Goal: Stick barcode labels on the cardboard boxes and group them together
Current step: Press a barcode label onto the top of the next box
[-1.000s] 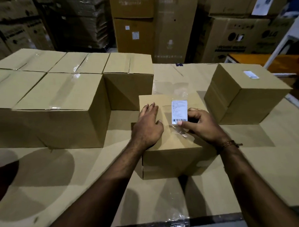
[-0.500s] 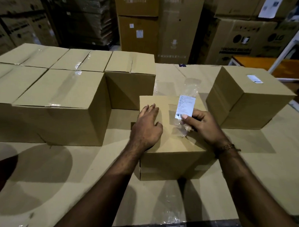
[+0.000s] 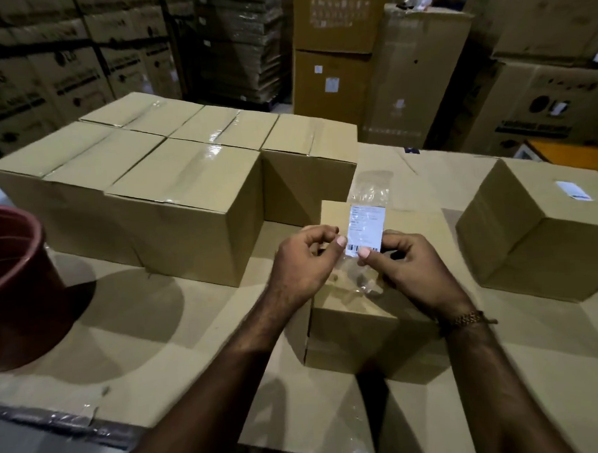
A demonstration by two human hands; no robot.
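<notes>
A white barcode label [image 3: 365,228] on a clear backing strip stands upright above a small cardboard box [image 3: 360,329] in the middle of the table. My right hand [image 3: 416,272] pinches its lower edge. My left hand [image 3: 304,265] has its fingers curled, thumb tip touching the label's lower left corner. A second box [image 3: 538,243] at the right bears a white label [image 3: 573,191] on top. Several larger taped boxes [image 3: 172,184] stand grouped at the left and back.
A dark red bucket [image 3: 15,283] stands at the left edge. The table [image 3: 159,352] is covered with flat cardboard sheets. Tall stacks of printed cartons [image 3: 404,74] fill the background. An orange surface [image 3: 575,151] shows at far right.
My left hand lifted off the box top and came to the label's lower left corner. The label rose to upright. The view shifted, bringing the red bucket in.
</notes>
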